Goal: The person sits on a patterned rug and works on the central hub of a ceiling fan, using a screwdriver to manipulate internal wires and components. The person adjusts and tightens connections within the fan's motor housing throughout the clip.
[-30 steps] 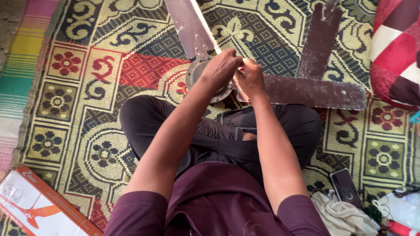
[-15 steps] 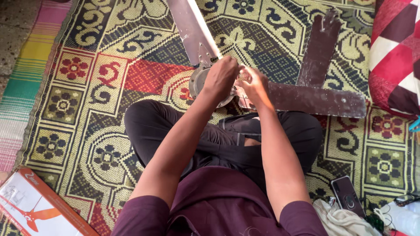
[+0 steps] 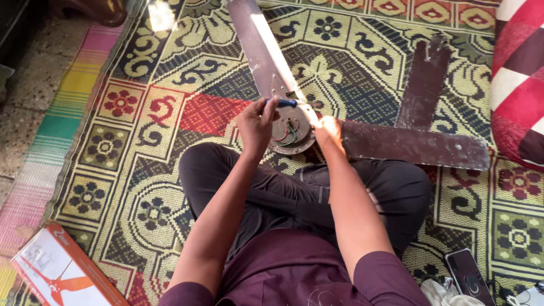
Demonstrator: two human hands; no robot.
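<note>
Screwdriver [image 3: 286,103] level, tip pointing right

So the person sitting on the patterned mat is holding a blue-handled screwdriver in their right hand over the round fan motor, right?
Not quite: the head view shows the blue-handled screwdriver in the left hand, over the round fan motor. The right hand rests at the motor's edge.

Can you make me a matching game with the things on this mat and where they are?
Things:
1. screwdriver
2. phone
3. cardboard box
4. cushion

Places:
A. bottom left corner
B. in the left hand, over the fan motor
C. right edge, red and white
D. bottom right, lying on the mat

Pairs: 1-B, 2-D, 3-A, 4-C
</note>
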